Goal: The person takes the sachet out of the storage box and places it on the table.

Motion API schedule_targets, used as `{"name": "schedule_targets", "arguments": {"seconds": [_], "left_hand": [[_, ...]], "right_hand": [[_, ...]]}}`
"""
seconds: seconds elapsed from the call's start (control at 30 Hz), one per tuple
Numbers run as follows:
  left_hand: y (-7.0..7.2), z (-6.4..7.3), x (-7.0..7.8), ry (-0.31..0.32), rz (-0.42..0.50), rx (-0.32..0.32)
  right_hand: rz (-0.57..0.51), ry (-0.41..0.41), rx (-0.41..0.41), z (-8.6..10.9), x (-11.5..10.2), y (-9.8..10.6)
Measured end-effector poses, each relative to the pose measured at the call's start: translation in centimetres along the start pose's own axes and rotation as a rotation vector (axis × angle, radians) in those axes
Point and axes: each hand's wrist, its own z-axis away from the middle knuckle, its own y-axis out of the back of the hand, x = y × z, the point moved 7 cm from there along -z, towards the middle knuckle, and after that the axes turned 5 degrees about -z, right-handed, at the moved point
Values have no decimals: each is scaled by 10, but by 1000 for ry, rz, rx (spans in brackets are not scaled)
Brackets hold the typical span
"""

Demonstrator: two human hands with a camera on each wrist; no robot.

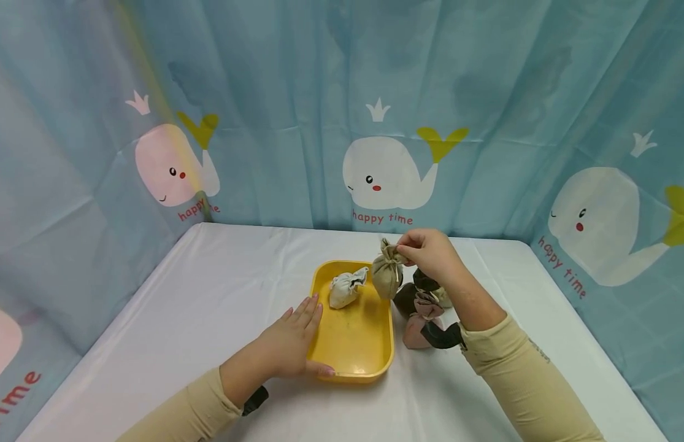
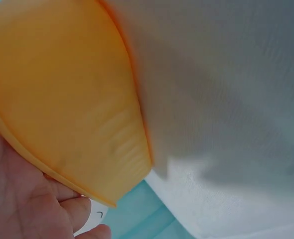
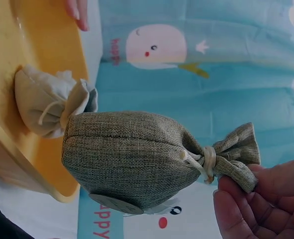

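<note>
My right hand [image 1: 428, 252] pinches the gathered neck of an olive-brown drawstring pouch [image 3: 132, 157], which hangs over the right rim of a yellow tray [image 1: 353, 344]. A pale cord is tied round the pouch's neck, and a round tag shows on its side in the right wrist view. Inside the tray, toward its far end, lies a whitish pouch [image 1: 344, 290] tipped on its side. My left hand [image 1: 289, 341] rests against the tray's left rim with fingers extended. In the left wrist view, that hand's fingers [image 2: 77, 211] lie along the rim from outside.
Right of the tray, partly behind my right wrist, several pouches stand close together, among them a pink one [image 1: 421, 325] and a dark one [image 1: 406, 299]. A white cloth [image 1: 209, 294] covers the table. Behind it hangs a blue curtain [image 1: 286, 178] printed with whales.
</note>
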Motion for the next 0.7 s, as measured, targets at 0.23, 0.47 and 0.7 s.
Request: {"name": "schedule_targets", "arguments": {"seconds": [0.23, 0.47, 0.7], "left_hand": [[0, 1, 3, -8, -38, -1], [-4, -1, 1, -7, -26, 5], [-6, -3, 0, -24, -2, 27]], "right_hand": [[-30, -7, 2, 4, -1, 8], [-30, 25, 23, 10, -6, 17], [-16, 26, 33, 17, -6, 26]]}}
